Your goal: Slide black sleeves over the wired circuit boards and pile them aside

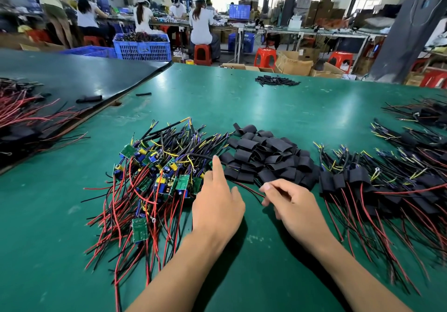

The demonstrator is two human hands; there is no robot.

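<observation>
A heap of bare green circuit boards (154, 173) with red, black and yellow wires lies left of centre on the green table (278, 108). Right of it is a mound of loose black sleeves (268, 154). Sleeved boards (358, 178) are piled further right. My left hand (217, 202) reaches to the right edge of the board heap with its index finger straight and nothing in its grip. My right hand (292, 202) sits just below the sleeve mound, fingers curled, thumb and fingertips pinching a thin red and black wire pair (249, 189).
More sleeved boards (420, 139) spread along the right edge. A dark mat (72, 76) at left carries another wired pile (21, 120) and a stray sleeve (89, 99). A small pile of thin black tubes (277, 80) lies far back. Other workers sit at benches behind.
</observation>
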